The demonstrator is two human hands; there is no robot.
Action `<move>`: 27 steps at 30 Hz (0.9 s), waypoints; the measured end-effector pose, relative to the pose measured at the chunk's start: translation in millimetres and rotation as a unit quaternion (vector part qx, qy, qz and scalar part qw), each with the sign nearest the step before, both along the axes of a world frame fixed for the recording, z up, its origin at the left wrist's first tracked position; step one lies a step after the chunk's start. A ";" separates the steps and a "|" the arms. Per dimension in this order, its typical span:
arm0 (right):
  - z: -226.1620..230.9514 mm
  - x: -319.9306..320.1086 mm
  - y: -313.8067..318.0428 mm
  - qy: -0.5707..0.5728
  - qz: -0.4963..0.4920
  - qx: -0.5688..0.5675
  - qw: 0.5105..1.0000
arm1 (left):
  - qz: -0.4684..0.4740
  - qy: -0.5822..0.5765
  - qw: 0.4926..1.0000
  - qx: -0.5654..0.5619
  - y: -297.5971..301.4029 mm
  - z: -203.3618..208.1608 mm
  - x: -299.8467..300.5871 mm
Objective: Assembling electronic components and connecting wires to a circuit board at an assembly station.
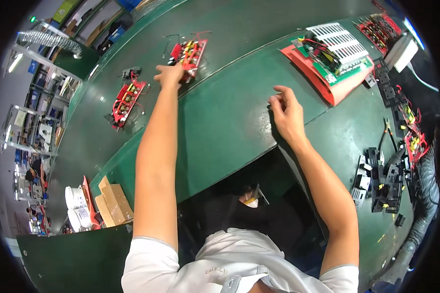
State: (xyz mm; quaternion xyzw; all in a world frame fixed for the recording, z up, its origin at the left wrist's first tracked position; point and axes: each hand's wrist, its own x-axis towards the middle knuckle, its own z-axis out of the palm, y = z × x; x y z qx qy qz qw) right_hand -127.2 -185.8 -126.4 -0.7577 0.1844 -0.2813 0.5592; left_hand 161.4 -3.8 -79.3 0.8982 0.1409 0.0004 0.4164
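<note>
My left hand (170,76) reaches far out over the green bench to a red circuit board (194,58) with yellow parts and loose wires. Its thumb side is closed on the board's near left edge, the grip partly hidden; the outer fingers flare to the left. A second red circuit board (128,102) lies to the left of that forearm, with a black part (131,73) at its far end. My right hand (288,115) is above the bench's middle, empty, with loosely bent fingers apart. Nearest to it is a pink-red sheet (303,69) under a green circuit board (349,72).
A white slotted panel (338,43) covers part of the green board. Pliers (387,131), black plastic housings (386,180) and more red boards (415,146) crowd the right side. An open cardboard box (114,202) and white tubs (78,210) stand lower left. A grey hose (428,185) runs along the right.
</note>
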 end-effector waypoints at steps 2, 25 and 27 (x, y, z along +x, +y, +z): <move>2.5 -1.9 1.9 -0.005 -0.002 0.002 1.000 | 0.025 0.048 0.997 -0.057 10.4 -4.9 18.0; 39.2 -55.7 -0.3 0.119 0.080 -0.166 0.976 | -0.411 0.027 0.903 -0.122 108.1 33.9 -123.0; 55.3 -106.8 -10.3 0.116 0.083 -0.293 0.945 | -0.481 -0.016 0.877 0.011 123.7 17.8 -105.1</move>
